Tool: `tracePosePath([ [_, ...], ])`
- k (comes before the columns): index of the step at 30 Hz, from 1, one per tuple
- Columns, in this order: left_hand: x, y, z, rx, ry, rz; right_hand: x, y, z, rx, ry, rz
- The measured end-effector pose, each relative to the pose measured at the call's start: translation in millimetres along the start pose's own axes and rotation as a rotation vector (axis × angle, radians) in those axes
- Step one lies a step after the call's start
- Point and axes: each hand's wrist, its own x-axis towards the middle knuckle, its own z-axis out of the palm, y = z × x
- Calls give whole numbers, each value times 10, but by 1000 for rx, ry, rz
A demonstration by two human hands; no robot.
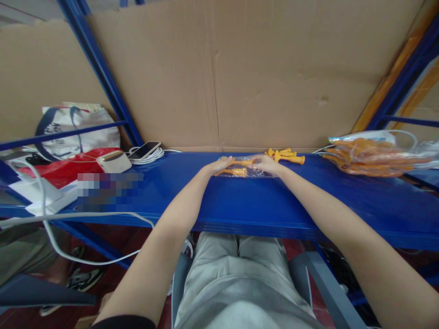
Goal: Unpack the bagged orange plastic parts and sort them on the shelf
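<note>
A clear plastic bag (255,173) lies on the blue shelf top in front of me, between my two hands. An orange plastic piece (242,162) stretches from one hand toward the other, and a ridged orange piece (237,172) lies just nearer to me at the bag. My left hand (221,165) is closed at the bag's left end, by the tips of these pieces. On the other end, my right hand (265,163) has its fingers curled on the film. Beyond my right hand rests a small pile of loose orange pieces (286,156).
At right sits a large clear bag of orange pieces (370,157). Leftward are a phone (146,151) on a coiled white cable, a white power bank (114,161), a red bag (73,167) and a tote bag (82,128). A white cable (103,214) hangs over the front edge. Cardboard (257,73) walls the back.
</note>
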Motion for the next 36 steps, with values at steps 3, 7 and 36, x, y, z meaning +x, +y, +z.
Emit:
tracePosePath([
  [3,7,-5,6,18,-30,-17,43,70,22,91,40,11],
  [7,-18,33,-12,194,-23,39,105,134,58,129,104,-4],
  [36,-104,152,-36,534,-106,-17,228,282,124,253,188,-78],
])
